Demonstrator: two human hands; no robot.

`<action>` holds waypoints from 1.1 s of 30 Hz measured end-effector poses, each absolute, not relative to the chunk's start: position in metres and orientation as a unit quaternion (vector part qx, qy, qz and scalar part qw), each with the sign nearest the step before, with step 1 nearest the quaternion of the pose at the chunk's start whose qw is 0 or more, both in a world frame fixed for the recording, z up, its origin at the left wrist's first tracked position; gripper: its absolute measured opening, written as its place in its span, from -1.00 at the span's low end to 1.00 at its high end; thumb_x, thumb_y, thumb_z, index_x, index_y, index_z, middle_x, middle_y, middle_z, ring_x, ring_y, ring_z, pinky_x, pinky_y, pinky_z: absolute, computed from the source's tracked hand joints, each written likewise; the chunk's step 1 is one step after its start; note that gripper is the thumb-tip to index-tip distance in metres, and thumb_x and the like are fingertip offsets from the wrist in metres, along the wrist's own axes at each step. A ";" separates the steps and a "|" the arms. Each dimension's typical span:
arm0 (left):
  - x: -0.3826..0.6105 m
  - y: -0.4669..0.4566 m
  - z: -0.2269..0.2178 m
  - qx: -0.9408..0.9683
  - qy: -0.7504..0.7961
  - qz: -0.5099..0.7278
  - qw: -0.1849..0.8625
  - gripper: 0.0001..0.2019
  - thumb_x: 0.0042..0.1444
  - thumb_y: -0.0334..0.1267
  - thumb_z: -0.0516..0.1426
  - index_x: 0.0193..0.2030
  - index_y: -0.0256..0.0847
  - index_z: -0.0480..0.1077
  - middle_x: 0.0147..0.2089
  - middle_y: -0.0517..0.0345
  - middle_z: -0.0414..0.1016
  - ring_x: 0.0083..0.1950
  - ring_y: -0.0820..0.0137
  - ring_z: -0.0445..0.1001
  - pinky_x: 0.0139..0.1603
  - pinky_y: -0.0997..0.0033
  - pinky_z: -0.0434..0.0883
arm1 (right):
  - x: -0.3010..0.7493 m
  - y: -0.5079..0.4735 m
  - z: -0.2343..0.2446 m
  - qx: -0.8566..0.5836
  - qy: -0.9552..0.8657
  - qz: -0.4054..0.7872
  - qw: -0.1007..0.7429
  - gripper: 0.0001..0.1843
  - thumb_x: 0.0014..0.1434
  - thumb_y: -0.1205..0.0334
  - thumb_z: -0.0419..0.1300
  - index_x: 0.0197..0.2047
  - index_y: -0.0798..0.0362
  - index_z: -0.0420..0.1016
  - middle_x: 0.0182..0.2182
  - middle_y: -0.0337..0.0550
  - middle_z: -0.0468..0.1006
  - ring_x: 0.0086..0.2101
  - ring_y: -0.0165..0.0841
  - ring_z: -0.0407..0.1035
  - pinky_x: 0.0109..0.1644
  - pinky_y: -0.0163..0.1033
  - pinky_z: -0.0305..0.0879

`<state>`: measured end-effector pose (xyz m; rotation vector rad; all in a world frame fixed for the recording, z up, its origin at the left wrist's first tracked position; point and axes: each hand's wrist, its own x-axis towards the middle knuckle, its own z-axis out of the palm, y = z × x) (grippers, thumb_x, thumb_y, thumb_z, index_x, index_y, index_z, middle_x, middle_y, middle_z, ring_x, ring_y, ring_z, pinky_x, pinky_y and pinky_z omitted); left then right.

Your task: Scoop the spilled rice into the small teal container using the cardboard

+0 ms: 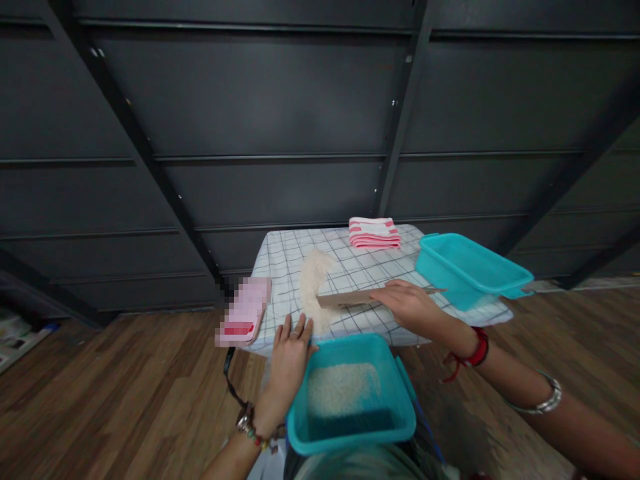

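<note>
Two bare hands over a small desk [380, 267], covered by a white cloth with dark grid lines [283, 263]. Pinches in the right hand [406, 303] a thin, flat, brownish board [346, 298], gripped from above with the fingers together; cannot tell the thumb's place. Holds one end of that board against a long, curved heap of pale, rice-like grains [311, 280], lying on the left half of the cloth and stretching from the back half down toward the front edge. Leaves the other end sticking out past the hand, toward the right.

Rests the left hand [290, 353] palm down at the desk's front edge, fingers slightly spread, just beside the lower end of the heap. Has the thumb at the corner of a rectangular turquoise plastic basin [350, 445]; cannot tell the pressure on the rim, if any. Below the front edge of the desk, that basin, with more pale grains [345, 387] spread over part of the bottom.

At the right side of the desk, a second rectangular turquoise plastic basin [443, 275], slightly turned. Near the back edge, a folded pink-and-white striped towel [374, 235]. At the left edge, a flat pink rectangular object [250, 303], blurred out. On the right arm, a red band [481, 348] and a silver bangle [554, 397]; at the left wrist, coloured beads [259, 440]. Behind, a dark grey panelled wall [280, 100]; underneath, a brown wood-plank floor [150, 373].
</note>
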<state>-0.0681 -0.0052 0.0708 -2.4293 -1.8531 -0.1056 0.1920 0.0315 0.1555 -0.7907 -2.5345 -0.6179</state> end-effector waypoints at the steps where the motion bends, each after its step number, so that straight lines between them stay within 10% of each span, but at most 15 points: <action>1: -0.068 -0.005 0.071 -0.795 -0.604 -0.036 0.042 -0.53 0.17 -0.29 0.10 0.23 -0.16 0.24 0.27 -0.06 0.28 0.31 0.00 0.17 0.19 -0.03 0.26 | 0.194 0.029 0.158 -0.280 -0.911 -0.220 0.208 -0.59 0.02 0.63 -0.07 -0.21 0.15 0.50 -0.36 -0.07 0.61 -0.40 -0.35 0.44 -0.17 -0.23 0.33; 33: -0.066 -0.006 0.078 -0.789 -0.613 -0.021 0.025 -0.51 0.15 -0.33 0.11 0.24 -0.17 0.23 0.29 -0.06 0.24 0.32 0.01 0.15 0.22 -0.01 0.24 | 0.207 -0.003 0.164 -0.323 -0.915 -0.130 0.204 -0.55 -0.02 0.64 -0.05 -0.24 0.08 0.53 -0.41 -0.13 0.59 -0.38 -0.34 0.44 -0.17 -0.20 0.40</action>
